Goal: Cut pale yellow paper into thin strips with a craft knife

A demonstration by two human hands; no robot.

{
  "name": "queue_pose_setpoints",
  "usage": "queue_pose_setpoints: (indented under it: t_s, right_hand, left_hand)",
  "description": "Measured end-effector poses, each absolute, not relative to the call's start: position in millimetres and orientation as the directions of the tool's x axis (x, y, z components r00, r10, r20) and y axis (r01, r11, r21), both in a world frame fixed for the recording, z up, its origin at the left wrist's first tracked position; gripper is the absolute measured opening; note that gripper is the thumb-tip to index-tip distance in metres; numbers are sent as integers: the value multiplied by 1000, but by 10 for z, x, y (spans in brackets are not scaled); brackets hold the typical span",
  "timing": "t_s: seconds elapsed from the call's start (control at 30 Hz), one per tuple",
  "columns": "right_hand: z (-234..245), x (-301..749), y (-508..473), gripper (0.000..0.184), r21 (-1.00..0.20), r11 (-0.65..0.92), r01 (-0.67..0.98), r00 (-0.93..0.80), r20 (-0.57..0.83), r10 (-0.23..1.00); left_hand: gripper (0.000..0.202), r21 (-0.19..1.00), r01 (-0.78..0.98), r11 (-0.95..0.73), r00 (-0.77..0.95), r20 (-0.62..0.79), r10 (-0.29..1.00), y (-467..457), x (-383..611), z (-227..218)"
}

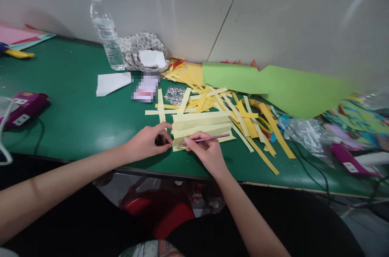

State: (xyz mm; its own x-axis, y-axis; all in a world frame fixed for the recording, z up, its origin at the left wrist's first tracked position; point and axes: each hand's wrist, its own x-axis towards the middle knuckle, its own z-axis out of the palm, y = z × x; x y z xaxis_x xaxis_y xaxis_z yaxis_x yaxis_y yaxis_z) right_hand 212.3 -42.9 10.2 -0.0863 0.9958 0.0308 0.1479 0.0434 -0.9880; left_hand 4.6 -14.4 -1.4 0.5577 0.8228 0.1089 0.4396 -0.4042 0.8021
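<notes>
A pale yellow sheet of paper [202,121] with long crosswise folds lies near the front edge of the green table. At its left edge, my left hand [148,142] has thumb and fingers closed on the paper's border. My right hand [208,152] rests over the lower part of the sheet and grips a slim pink pen-like stick [217,137]. The stick's tip points left and meets the paper near its lower left corner. Behind the sheet lie loose yellow paper strips [240,113] and a small clear bag of shiny beads or gems [175,95].
At the back left stand a water bottle [106,32] and a spotted cloth bag [144,46]. A phone [147,88] and white tissue [112,83] lie nearby. Green paper [282,87], yellow-handled scissors [265,122], clear plastic [306,133] and purple power strips [27,109] also occupy the table.
</notes>
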Motion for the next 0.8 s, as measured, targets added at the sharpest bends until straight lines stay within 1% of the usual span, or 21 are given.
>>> queue_pose_setpoints:
  t_s: [0.1,0.63,0.8]
  right_hand:
    - [74,2121,-430,17,-986,44,162,-87,30,996]
    - [74,2115,-417,16,-970,81,228,-120,55,991]
    - [96,2128,-414,15,-971,77,224,-137,47,990]
  left_hand:
    - [34,795,439,-419,556,127,822,-146,51,-29]
    - [36,787,448,-424,551,131,824,-145,46,-21]
    - [35,773,463,-434,553,131,823,-140,50,-24]
